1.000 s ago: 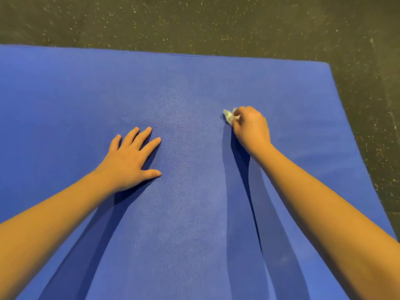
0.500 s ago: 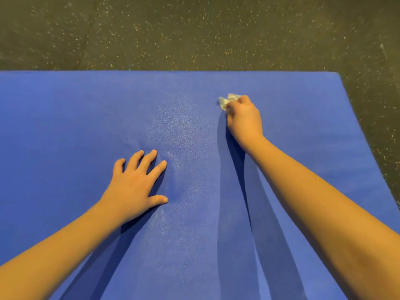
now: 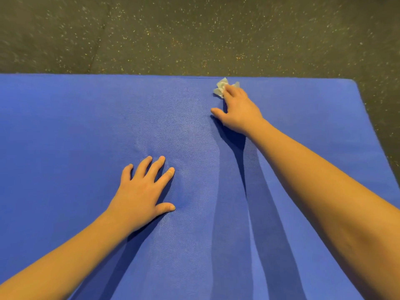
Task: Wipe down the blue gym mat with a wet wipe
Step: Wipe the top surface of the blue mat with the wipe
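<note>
The blue gym mat [image 3: 86, 131] fills most of the view. A crumpled white wet wipe [image 3: 220, 87] lies right at the mat's far edge. My right hand [image 3: 237, 109] presses it down with outstretched fingers, and the thumb is spread out to the left, away from the wipe. Part of the wipe is hidden under the fingertips. My left hand [image 3: 142, 191] rests flat on the mat nearer to me, fingers spread, holding nothing.
Dark speckled rubber floor [image 3: 194, 35] lies beyond the mat's far edge and along its right side [image 3: 385, 118]. The mat's far right corner [image 3: 352, 83] is in view.
My right hand has slid the wipe forward to the mat's far edge and its fingers have straightened out over it. My left hand stays planted; the view has shifted forward.
</note>
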Motion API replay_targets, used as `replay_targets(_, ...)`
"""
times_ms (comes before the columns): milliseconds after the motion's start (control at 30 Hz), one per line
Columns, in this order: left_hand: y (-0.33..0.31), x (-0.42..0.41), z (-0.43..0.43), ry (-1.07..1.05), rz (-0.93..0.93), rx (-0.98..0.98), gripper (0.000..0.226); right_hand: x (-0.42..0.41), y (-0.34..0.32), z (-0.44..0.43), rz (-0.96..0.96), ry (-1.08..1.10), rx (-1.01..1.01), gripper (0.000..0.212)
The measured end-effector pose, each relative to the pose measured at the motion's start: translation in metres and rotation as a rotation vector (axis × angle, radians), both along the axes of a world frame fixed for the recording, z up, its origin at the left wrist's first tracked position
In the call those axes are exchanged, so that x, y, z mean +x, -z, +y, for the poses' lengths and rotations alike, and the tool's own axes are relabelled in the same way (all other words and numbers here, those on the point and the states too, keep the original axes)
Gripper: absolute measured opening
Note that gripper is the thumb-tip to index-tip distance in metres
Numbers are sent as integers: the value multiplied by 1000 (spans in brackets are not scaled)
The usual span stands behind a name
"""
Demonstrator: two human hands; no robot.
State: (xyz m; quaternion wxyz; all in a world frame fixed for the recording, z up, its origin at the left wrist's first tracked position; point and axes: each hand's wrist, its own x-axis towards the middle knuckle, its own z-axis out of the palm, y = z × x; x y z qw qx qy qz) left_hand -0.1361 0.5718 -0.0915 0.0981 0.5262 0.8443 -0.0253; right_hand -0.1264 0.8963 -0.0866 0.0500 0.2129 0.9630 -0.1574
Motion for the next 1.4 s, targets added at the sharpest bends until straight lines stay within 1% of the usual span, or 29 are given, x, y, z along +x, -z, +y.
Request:
replay_targets(33,0,1,0,-2,0,-4,96,4,0,7,1,49,26,61)
replay_targets(133,1,3,0,-11,1,4,96,15,-2,27,-21,372,15,61)
replay_targets(167,2,2,0,-12,3,2,95,17,-2,27,-27,386,17,62)
replay_targets(200,3,2,0,-11,3,0,96,20,-2,23,-5,339,1,61)
replay_targets(300,2,2,1,-18,-3,-12,95,41,-1,-1,97,44,-57,54)
replay_targets(333,1,3,1,-24,-1,-19,94,51,-1,-5,93,-18,-44,54)
replay_targets(367,0,3,1,-27,1,-26,94,60,0,-5,85,-27,-11,54)
replay_targets(433,-1,4,2,-25,0,-33,92,75,4,0,94,111,50,50)
replay_targets(500,-2,5,1,-23,-1,-40,91,85,6,-9,132,250,29,49)
replay_targets(533,-2,6,1,-22,-2,-44,91,92,7,-21,156,245,-4,50)
replay_targets(600,-3,8,0,-20,-2,-49,90,115,6,-51,183,118,-61,52)
replay_targets(667,-4,10,1,-28,-4,-51,89,144,0,-70,198,20,-65,53)
replay_targets(700,-5,11,1,-33,-9,-59,89,156,1,-69,216,25,-37,52)
replay_targets(767,-8,17,2,-49,-24,-70,85,171,2,-64,238,169,2,48)
replay_targets(833,-10,27,3,-68,-39,-72,80,178,4,-67,237,293,-38,46)
replay_targets(867,-11,32,2,-75,-52,-78,78,180,4,-75,250,289,-79,44)
replay_targets(933,-13,41,0,-71,-74,-100,77,190,0,-94,248,196,-137,41)
replay_targets(1000,-18,50,-2,-60,-107,-137,76,208,-6,-102,217,93,-115,44)
replay_targets(1033,-21,55,-3,-64,-132,-155,75,218,-6,-100,219,90,-73,44)
replay_targets(1100,-27,67,-7,-54,-189,-172,72,234,-5,-94,235,190,-4,43)
replay_targets(1167,-33,77,-9,-41,-210,-216,71,248,-3,-99,222,275,-15,45)
replay_targets(1233,-41,86,-10,-36,-226,-304,70,260,-4,-117,232,231,-77,44)
replay_targets(1300,-46,93,-9,-39,-234,-347,70,275,-10,-134,239,109,-101,42)
replay_targets(1367,-49,100,-11,-23,-234,-376,69,291,-14,-136,258,23,-24,40)
replay_targets(1400,-50,104,-12,-20,-236,-385,69,298,-14,-133,281,56,25,37)
